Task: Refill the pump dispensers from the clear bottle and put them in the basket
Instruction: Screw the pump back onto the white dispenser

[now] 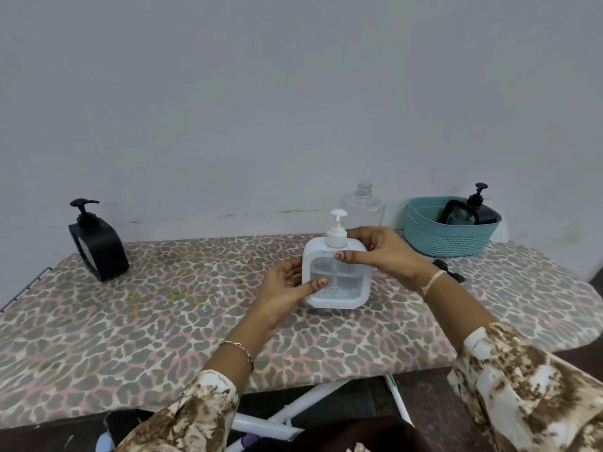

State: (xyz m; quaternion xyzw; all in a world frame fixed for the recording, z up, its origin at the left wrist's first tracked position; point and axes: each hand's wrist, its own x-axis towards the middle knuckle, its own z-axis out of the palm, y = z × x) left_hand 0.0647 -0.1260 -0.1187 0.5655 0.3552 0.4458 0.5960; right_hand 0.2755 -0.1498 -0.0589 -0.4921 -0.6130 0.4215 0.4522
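Note:
A white square pump dispenser point(336, 282) with a clear window stands upright on the board's middle, its white pump head screwed on top. My left hand point(284, 288) grips its lower left side, thumb on the front. My right hand point(381, 252) holds its upper right corner, thumb near the pump collar. Behind it stands the clear bottle point(362, 207), uncapped and looking nearly empty. A black pump dispenser point(98, 246) stands at the far left. The teal basket point(434, 236) at the back right holds another black dispenser point(476, 210).
The work surface is an ironing board with a leopard-print cover point(163, 321), set against a pale wall. A small black object point(452, 272), perhaps a cap, lies right of my right wrist. White board legs point(293, 415) show below the near edge.

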